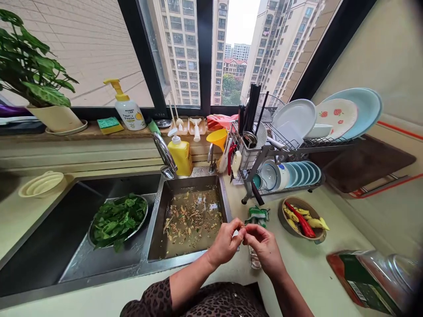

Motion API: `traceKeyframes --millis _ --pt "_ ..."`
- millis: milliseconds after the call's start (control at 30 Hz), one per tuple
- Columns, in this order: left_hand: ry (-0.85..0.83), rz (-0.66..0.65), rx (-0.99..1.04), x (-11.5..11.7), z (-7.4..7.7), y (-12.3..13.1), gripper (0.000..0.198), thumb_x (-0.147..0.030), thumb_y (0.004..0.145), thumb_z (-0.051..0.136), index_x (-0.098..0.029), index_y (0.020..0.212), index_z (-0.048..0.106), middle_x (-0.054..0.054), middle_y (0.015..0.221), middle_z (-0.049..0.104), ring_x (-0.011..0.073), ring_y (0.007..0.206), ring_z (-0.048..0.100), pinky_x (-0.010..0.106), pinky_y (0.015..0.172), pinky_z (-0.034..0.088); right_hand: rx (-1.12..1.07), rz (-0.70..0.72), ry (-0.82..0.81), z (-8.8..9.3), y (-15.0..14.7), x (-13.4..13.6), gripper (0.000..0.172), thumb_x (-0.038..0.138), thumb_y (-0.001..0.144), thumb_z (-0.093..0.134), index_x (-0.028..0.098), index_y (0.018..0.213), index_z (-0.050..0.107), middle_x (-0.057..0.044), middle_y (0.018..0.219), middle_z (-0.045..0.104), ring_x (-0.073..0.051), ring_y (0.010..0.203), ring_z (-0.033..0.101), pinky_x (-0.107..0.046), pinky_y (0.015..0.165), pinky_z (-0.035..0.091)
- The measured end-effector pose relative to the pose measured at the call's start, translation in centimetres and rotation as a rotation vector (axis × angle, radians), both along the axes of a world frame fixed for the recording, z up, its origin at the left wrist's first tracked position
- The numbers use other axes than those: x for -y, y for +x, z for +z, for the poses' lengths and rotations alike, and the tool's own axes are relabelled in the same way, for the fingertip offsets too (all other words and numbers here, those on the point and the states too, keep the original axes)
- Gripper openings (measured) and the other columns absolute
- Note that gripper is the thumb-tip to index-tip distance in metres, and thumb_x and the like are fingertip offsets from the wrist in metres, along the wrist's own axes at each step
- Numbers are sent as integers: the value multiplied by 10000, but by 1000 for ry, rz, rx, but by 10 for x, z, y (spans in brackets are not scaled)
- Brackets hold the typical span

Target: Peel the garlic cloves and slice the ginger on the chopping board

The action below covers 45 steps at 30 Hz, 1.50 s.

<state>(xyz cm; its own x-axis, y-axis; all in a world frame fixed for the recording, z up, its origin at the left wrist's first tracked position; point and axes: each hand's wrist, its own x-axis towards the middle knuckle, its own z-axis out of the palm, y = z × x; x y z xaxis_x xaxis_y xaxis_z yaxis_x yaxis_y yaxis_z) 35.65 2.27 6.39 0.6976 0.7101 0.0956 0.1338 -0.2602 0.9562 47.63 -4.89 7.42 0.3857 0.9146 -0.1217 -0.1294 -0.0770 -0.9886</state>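
Beside the right edge of the sink, my left hand point(226, 241) and my right hand point(264, 248) meet, thumbs and fingertips pinched together. What they grip between the fingertips is too small to make out. Partly hidden beneath them on the counter is a small clear container point(255, 260) with pale contents. A green and white cloth point(257, 215) lies just beyond my fingers. To the left, the sink basin point(154, 237) holds murky water with many floating bits point(190, 220) of brown and pale scraps.
A metal bowl of leafy greens point(119, 220) sits in the left sink. At right are a basket point(283, 222) with red and yellow peppers point(302, 220) and a large plastic bottle point(373, 277) on its side. A dish rack point(256, 165) stands behind, near a yellow soap bottle point(180, 156) and faucet point(163, 152).
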Motion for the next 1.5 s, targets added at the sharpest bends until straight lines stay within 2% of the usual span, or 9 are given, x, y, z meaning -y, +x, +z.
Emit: traceKeyframes --millis 233,467,600,767,867,933,1000,1233,1500 --pt "64 -9 1 1 -9 1 290 -383 901 392 -176 803 571 17 731 579 139 675 495 235 691 345 -132 8 -39 -5 2 5 297 395 625 757 158 778 664 -20 695 658 -130 555 581 -284 576 507" --pt "55 -120 -55 -8 -3 -2 242 -369 871 445 -192 775 581 25 728 586 159 702 510 238 696 356 525 165 25 4 11 7 150 285 801 583 184 852 680 -41 773 665 -156 659 594 -246 589 472" --pt "66 -109 -70 -6 -2 1 222 -351 860 460 -198 761 586 27 725 584 163 707 509 234 686 355 656 135 39 3 12 8 119 219 796 553 195 844 659 -30 749 653 -151 643 579 -237 576 454" --pt "47 -120 2 -4 -11 2 266 -375 878 443 -176 770 583 18 687 565 136 661 494 228 664 354 240 162 -28 -3 10 8 153 330 774 606 179 791 630 -6 664 619 -136 567 574 -247 540 483" --pt "-154 -126 105 -4 -20 4 317 -445 873 441 -160 776 541 -19 585 490 102 547 429 213 568 339 -59 171 -34 -4 9 6 238 409 736 653 176 765 614 10 624 594 -133 550 568 -273 545 508" --pt "-314 -114 187 -4 -24 6 346 -494 856 451 -158 787 505 -43 554 445 83 502 385 200 515 320 -111 170 -32 -4 9 5 258 423 736 660 172 786 627 4 634 604 -134 561 572 -275 553 511" --pt "-414 -87 242 -4 -25 8 371 -526 837 468 -157 798 486 -45 567 446 74 502 381 190 500 320 -39 161 5 -4 11 5 244 401 759 652 172 843 649 -16 692 632 -138 598 584 -271 581 508" --pt "-676 -69 266 4 -18 15 413 -523 761 573 -147 915 501 -24 626 520 68 514 427 178 488 331 590 41 196 -3 16 10 140 254 849 565 219 900 690 -56 833 654 -175 774 608 -288 704 498" --pt "-708 28 305 9 -7 23 258 -380 721 597 -171 798 465 -78 559 403 47 478 339 164 465 262 829 -51 314 -3 11 9 179 179 865 530 223 960 676 -49 854 652 -161 789 624 -267 704 519"
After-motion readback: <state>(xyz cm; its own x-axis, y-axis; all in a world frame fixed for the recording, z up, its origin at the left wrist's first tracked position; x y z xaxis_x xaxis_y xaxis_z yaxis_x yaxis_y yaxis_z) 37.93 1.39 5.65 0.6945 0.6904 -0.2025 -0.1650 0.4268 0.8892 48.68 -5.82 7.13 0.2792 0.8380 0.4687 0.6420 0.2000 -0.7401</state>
